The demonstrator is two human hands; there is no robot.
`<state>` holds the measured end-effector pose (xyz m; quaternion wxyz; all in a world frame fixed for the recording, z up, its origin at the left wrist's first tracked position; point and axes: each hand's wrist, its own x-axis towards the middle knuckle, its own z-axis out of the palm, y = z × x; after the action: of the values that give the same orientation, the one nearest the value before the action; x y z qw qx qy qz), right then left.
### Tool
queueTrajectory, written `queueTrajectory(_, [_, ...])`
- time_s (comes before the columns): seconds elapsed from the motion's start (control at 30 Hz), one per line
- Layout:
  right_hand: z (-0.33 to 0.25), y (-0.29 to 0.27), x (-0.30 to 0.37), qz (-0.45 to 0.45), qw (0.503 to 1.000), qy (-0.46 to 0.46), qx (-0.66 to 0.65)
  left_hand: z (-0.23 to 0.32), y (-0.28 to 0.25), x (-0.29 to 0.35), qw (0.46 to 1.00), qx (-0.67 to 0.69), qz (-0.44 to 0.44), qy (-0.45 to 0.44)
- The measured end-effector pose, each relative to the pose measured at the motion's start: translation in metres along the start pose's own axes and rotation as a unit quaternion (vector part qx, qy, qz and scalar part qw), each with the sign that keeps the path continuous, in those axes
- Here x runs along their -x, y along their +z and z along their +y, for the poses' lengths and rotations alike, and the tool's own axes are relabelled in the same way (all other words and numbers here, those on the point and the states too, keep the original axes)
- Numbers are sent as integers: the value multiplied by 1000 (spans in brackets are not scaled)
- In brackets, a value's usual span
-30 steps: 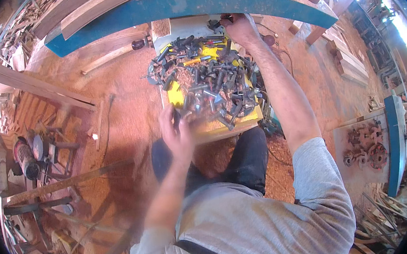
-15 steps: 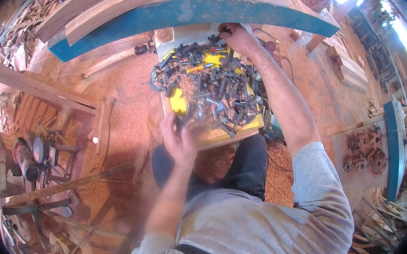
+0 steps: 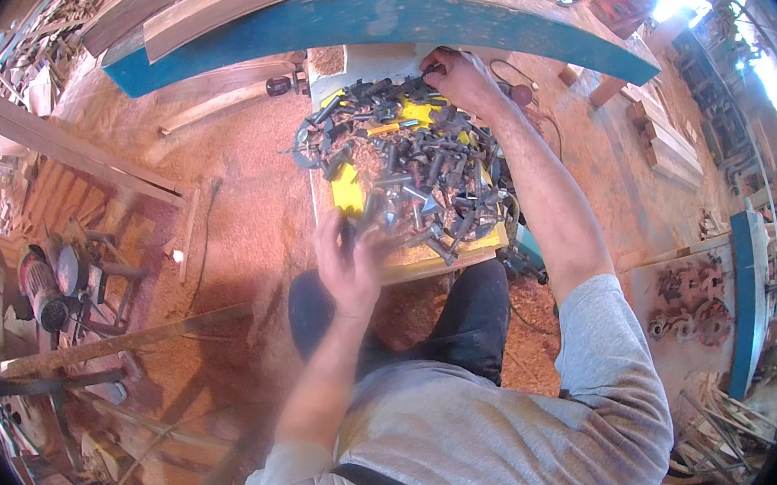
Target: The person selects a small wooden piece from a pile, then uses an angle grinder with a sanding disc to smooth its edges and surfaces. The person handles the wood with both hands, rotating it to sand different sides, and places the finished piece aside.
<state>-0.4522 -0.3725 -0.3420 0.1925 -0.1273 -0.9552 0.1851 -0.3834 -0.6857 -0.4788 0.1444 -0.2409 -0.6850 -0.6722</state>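
A heap of dark metal cutter bits [image 3: 442, 166], many with round shanks, lies before me on a board with yellow patches and edging [image 3: 466, 255]. Wood shavings are mixed in among the pieces. At the heap's far edge, the fingers of my right hand [image 3: 469, 84] are curled together around a small dark piece, partly hidden by the fingers. My left hand [image 3: 349, 270] hovers at the near left corner of the heap. Motion smears its fingers; something dark shows between them, but whether it is held is unclear.
A long blue beam [image 3: 365, 20] with wooden planks [image 3: 288, 5] on it crosses beyond the heap. A grinder-like machine [image 3: 43, 290] stands at the left. To the right is a panel bearing round metal parts [image 3: 689, 306]. Sawdust covers the floor [image 3: 232, 193].
The whole view has shifted slightly. Both hands stay about where they were: the right at the heap's far edge, the left moving slightly at the near left corner.
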Motion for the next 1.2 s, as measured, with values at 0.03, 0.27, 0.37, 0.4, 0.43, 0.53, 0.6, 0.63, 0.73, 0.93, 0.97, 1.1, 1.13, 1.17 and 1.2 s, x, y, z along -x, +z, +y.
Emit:
queueTrajectory(0.03, [-1, -1, 0, -3, 1000, 2, -1, 1, 0, 0, 1000, -5, 1, 4])
queueTrajectory(0.27, [-47, 1, 2, 35, 996, -75, 24, -4, -5, 0, 1000, -19, -5, 12])
queueTrajectory(0.37, [-55, 11, 0, -28, 993, -115, 20, -2, -4, -2, 1000, -5, -8, 15])
queueTrajectory(0.4, [-51, 17, -1, -41, 989, -136, 29, -1, -4, -2, 1000, 0, -8, 16])
queueTrajectory(0.43, [-47, 23, -3, -38, 988, -147, 20, 0, -4, -3, 1000, 4, -7, 17])
queueTrajectory(0.53, [-43, 23, -7, -36, 994, -105, 0, 1, -4, -2, 1000, 6, -3, -3])
queueTrajectory(0.6, [-40, 11, -1, -11, 996, -72, 50, 0, -5, -3, 1000, -6, -2, 9])
queueTrajectory(0.63, [-35, 4, 2, 2, 996, -52, 78, 0, -3, -3, 1000, -8, -4, 13])
queueTrajectory(0.73, [-21, 1, 6, -9, 996, -56, 71, 5, -5, -5, 1000, 5, -5, 11])
queueTrajectory(0.93, [-37, -2, 12, -43, 993, -86, 72, 11, -7, -8, 1000, 4, -12, -2])
queueTrajectory(0.97, [-41, -3, 12, -42, 991, -95, 88, 10, -7, -7, 1000, 1, -12, 1])
queueTrajectory(1.1, [-51, 0, 6, -6, 979, -147, 143, 9, -6, -7, 1000, 6, -15, 3])
queueTrajectory(1.13, [-56, 6, 0, -5, 981, -147, 130, 10, -6, -8, 1000, 9, -17, 3])
queueTrajectory(1.17, [-61, 13, -8, -3, 982, -146, 117, 11, -7, -9, 1000, 10, -15, 5])
queueTrajectory(1.2, [-68, 24, -22, -90, 972, -126, 178, 12, -8, -9, 1000, 11, -13, 7])
